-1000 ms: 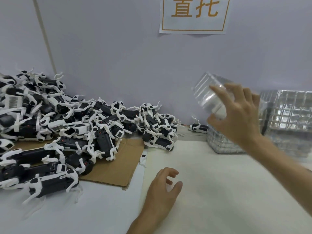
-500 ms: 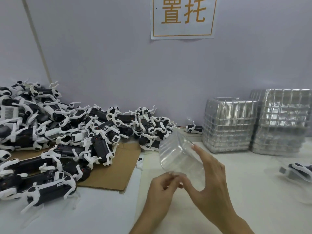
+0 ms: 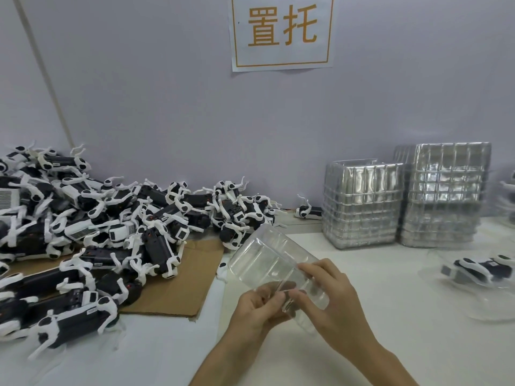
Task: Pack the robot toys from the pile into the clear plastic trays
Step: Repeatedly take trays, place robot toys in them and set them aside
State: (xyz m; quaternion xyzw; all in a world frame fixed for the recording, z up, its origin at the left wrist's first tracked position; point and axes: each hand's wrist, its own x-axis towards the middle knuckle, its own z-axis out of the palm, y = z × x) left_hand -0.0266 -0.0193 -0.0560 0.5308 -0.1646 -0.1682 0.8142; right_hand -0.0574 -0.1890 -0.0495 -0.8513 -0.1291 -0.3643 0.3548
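Left grip (image 3: 257,309) pinches near edge of clear tray (image 3: 267,260); right grip (image 3: 334,299) curls round its right side. Tray's tilted, held over counter (image 3: 390,296), just right of robot toy pile (image 3: 111,218) on cardboard (image 3: 181,282). Tray stacks (image 3: 362,207) stand back right, nr wall. Packed toy (image 3: 473,270) lies far right.

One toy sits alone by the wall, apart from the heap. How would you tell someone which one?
Find the paper sign, then drop down to the table. There, between the toy pile and the shorter tray stack, lies a single toy. Unlike the heaped toys, it touches none of them and sits right beside the stack.
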